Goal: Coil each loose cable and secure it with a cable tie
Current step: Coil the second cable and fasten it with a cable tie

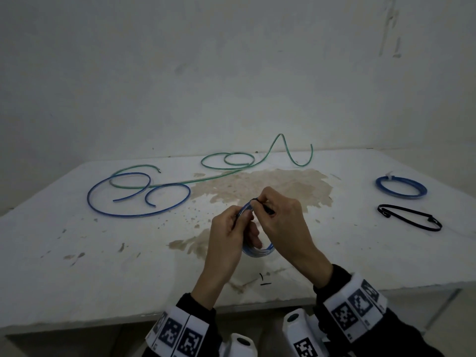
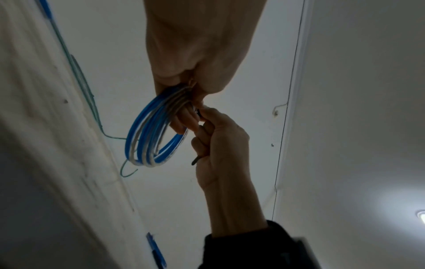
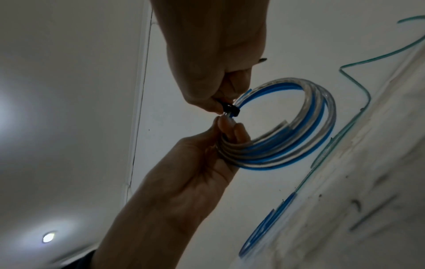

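Two hands meet above the stained white table (image 1: 77, 253), and everything else fans out around them. Beyond the left hand (image 1: 226, 235), far side of the table, sprawls the long green cable (image 1: 213, 176), loose and looping, crossing the loose blue cable (image 1: 139, 215) that lies uncoiled in a wide open ring. Off past the right hand (image 1: 283, 222), well apart, sits a finished blue coil (image 1: 400, 190) with a pale tie on it, and nearer than that, spare black cable ties (image 1: 409, 217) lie flat. Now to the centre: the left hand's fingers are curled through and around the blue-and-clear coil (image 3: 287, 145), gripping the bunched turns and holding it off the table. Right beside those fingers, the right hand pinches the black cable tie (image 3: 231, 110), which wraps the coil's strands, its tail poking out past the palm in the left wrist view.
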